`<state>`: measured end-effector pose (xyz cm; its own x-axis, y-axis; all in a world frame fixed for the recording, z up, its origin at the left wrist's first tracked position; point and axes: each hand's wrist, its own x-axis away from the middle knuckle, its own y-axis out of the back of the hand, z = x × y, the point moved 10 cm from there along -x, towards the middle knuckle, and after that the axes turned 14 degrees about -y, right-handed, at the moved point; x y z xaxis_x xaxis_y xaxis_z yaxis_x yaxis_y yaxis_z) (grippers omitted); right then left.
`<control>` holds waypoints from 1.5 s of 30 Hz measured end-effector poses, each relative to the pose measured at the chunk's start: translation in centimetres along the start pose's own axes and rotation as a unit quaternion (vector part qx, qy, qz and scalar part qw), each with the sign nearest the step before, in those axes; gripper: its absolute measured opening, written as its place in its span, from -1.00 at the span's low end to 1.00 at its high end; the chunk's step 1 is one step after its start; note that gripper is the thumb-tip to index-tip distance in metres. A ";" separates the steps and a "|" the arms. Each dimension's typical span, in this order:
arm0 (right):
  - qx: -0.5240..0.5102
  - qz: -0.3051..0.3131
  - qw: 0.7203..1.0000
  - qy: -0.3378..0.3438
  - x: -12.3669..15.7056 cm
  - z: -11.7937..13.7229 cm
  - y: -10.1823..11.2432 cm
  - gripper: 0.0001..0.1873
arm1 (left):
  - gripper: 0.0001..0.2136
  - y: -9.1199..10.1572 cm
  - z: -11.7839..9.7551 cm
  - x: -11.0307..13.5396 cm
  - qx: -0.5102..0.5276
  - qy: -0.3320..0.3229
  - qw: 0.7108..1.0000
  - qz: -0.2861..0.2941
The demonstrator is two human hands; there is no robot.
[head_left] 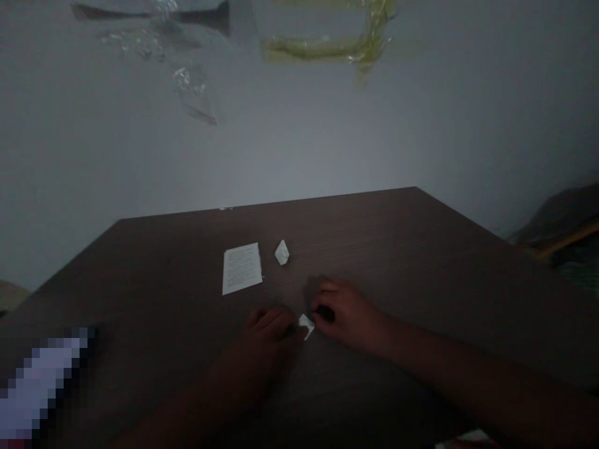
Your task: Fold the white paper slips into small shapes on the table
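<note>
A small piece of folded white paper (pixel 305 322) is low over the middle of the dark wooden table, between my two hands. My left hand (pixel 274 333) is at its left side, fingers curled and thumb against the paper. From the right, my right hand (pixel 346 315) pinches the paper's edge with thumb and forefinger, the other fingers bent. Dim light hides the exact folds and part of the fingertips. Farther back lies another folded paper piece (pixel 281 253), pointed at its top. Left of that is a flat stack or sheet of printed paper (pixel 242 269).
The table (pixel 355 231) meets a pale wall (pixel 309 137) with yellow tape (pixel 322 48) and clear tape on it. A pixelated bright screen-like object (pixel 42 383) lies at the left. Something white (pixel 461 438) shows at the bottom right edge.
</note>
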<state>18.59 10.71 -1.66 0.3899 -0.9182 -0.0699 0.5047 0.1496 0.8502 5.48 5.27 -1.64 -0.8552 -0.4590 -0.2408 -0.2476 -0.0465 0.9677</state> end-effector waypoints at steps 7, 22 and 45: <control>0.046 0.030 0.998 -0.032 1.3 1.4 -0.6 -0.84 | -0.68 0.0 0.3 -0.8 0.046 0.007 0.998 -0.033; 0.069 -0.010 0.996 -0.060 1.6 1.5 -1.2 -0.70 | -0.72 0.4 0.3 -1.5 0.054 0.018 0.998 -0.030; -0.012 0.028 0.997 -0.073 0.4 -0.2 -0.4 -0.91 | -0.60 -0.3 1.0 -0.2 0.070 0.017 0.997 -0.024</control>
<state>18.68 10.38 -2.15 0.3032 -0.9513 0.0549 0.5038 0.2089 0.8382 5.27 6.29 -1.94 -0.8256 -0.4887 -0.2821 -0.3515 0.0544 0.9346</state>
